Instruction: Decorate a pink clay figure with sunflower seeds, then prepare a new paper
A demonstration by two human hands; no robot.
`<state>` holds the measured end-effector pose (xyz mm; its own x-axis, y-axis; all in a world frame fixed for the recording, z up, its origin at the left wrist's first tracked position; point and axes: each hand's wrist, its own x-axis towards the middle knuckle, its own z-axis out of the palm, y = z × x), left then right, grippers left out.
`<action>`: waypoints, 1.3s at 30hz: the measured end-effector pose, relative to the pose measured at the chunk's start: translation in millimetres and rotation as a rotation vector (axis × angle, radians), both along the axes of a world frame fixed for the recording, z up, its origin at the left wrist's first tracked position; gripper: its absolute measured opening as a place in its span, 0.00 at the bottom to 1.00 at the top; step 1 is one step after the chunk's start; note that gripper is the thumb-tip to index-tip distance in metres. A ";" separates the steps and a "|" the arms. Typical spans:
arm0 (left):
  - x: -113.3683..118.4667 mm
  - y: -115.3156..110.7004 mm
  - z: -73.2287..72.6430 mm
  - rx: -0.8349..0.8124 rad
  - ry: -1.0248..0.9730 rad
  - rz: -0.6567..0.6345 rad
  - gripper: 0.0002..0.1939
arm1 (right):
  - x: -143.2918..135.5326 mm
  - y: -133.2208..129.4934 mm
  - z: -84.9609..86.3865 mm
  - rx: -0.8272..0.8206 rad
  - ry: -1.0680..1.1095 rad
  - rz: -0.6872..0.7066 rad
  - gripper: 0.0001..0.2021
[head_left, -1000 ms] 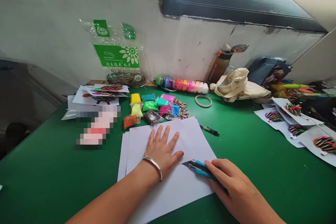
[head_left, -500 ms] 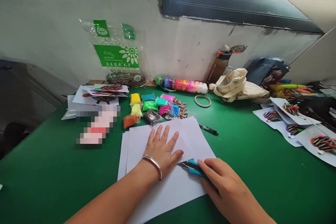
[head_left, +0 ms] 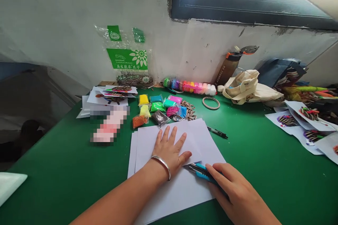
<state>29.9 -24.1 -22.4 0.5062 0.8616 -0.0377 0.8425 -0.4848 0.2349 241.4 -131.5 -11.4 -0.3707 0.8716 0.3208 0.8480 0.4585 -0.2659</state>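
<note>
The right grip is closed around a blue cutter, whose tip lies at the edge of the upper paper, just beside the left grip. This left grip is spread wide, with its palm down on the paper. Beyond it, to the right, lies a pen; straight beyond it are coloured packets with striped seeds on their right. Farther from both grips stands a clear bag, where one can read 原生脆葵瓜子 in white on green; the lowest line is too small to tell. Well beyond the right grip, a tilted brown bottle bears the words "BE YOUNGER". Under both grips and the paper is the green bench.
</note>
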 end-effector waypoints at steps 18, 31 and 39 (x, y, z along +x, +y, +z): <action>1.2 -1.3 2.1 0.005 -0.009 0.009 0.33 | -23.2 8.6 3.8 0.042 0.016 0.035 0.16; 0.3 -0.8 3.1 0.001 -0.026 -0.004 0.33 | -31.9 7.5 5.2 -0.022 0.042 0.077 0.18; 0.7 -2.3 2.7 -0.014 -0.038 0.006 0.34 | -27.3 4.2 4.7 -0.007 0.040 0.111 0.18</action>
<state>30.6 -26.3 -19.7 0.5026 0.8640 -0.0311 0.8357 -0.4763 0.2735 214.1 -127.3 -6.7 -0.4517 0.8285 0.3310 0.7810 0.5466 -0.3022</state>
